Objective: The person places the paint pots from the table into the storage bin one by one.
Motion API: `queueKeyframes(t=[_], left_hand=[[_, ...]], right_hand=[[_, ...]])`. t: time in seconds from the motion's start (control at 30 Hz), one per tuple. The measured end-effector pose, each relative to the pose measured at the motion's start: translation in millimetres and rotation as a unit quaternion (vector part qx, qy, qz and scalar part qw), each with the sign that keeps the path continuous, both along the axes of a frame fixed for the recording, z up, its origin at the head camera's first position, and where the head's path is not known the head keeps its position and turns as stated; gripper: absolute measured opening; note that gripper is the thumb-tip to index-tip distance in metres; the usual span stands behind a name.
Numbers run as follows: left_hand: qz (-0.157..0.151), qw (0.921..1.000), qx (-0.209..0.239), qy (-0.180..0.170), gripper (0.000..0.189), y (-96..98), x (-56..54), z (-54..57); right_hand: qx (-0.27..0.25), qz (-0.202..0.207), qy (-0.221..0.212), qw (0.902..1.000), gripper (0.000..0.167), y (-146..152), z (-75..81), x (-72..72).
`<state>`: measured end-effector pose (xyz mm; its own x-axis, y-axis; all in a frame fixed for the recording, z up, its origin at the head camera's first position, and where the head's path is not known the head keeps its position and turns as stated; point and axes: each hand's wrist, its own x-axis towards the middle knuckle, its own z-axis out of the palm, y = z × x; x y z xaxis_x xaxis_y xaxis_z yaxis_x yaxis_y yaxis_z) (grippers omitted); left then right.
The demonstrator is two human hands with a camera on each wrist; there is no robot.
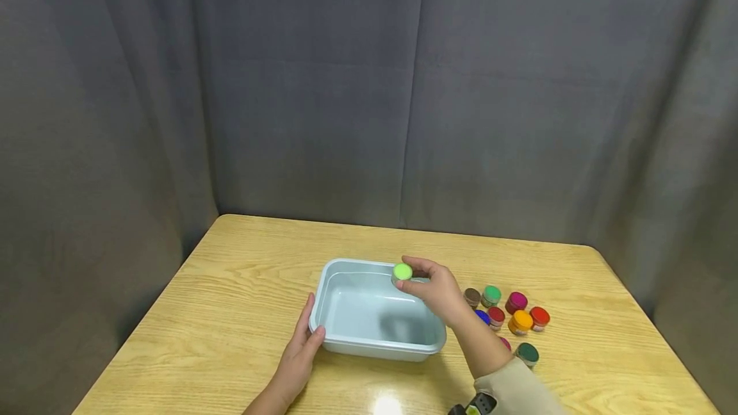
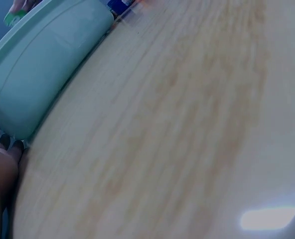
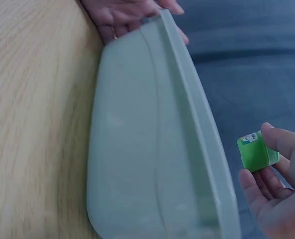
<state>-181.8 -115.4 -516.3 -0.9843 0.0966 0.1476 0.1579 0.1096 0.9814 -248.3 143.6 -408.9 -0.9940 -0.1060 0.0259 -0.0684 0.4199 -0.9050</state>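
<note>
A small jar with a lime green top [image 1: 402, 271] is pinched between the thumb and fingers of my right hand [image 1: 439, 293]. The hand holds it above the far right part of a pale blue plastic basin [image 1: 377, 349]. In the right wrist view, the green jar [image 3: 257, 153] shows a small label, beyond the basin's rim [image 3: 207, 129]. My left hand [image 1: 296, 357] grips the basin's left end, thumb near the front corner and fingers along the side. In the left wrist view only part of the left hand [image 2: 3, 167] shows, against the basin wall [image 2: 48, 69].
To the right of the basin stand several small jars with coloured tops, among them an orange jar [image 1: 521, 321], a dark green jar [image 1: 527, 353] and a brown jar [image 1: 471, 297]. My right forearm partly hides some. Grey curtains [image 1: 311, 95] surround the wooden table [image 1: 242, 274].
</note>
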Motion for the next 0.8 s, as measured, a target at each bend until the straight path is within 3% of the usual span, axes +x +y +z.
queueKeyframes(t=[0.3,0.6,0.8], left_hand=[[-0.003,1.0,0.007,0.002,0.063,-0.7,0.1,-2.2],[-0.018,0.9997,0.016,0.001,0.063,0.9,0.4,0.5],[-0.018,0.9996,0.019,-0.004,0.063,0.2,0.5,0.5]], right_hand=[[-0.026,0.034,-0.016,0.999,0.045,-36.0,-14.8,-13.5],[0.008,0.062,-0.034,0.9975,0.046,-63.0,-21.5,-25.5],[0.005,0.066,-0.048,0.9966,0.048,-75.0,-31.0,-33.1]])
